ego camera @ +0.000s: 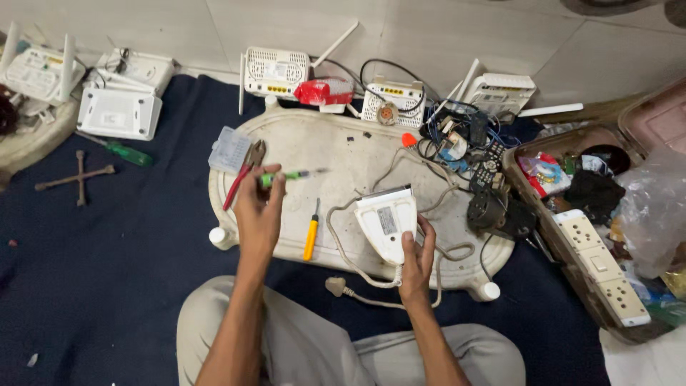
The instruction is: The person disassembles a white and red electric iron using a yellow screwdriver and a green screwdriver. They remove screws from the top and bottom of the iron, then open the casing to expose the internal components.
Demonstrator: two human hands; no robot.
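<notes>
Head view shows the left hand (259,214) closed around a green screwdriver (289,176), a yellow one (311,234) just right of it, while the right hand (416,259) grips a white iron (386,221) above its wrist.

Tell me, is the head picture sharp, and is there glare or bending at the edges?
Head view: light is soft and even, with faint shadows under the tray; no strong glare. The left hand, holding a green screwdriver, looks slightly blurred; the right hand on the white iron is sharper. Floor tile lines curve near the edges.
</notes>
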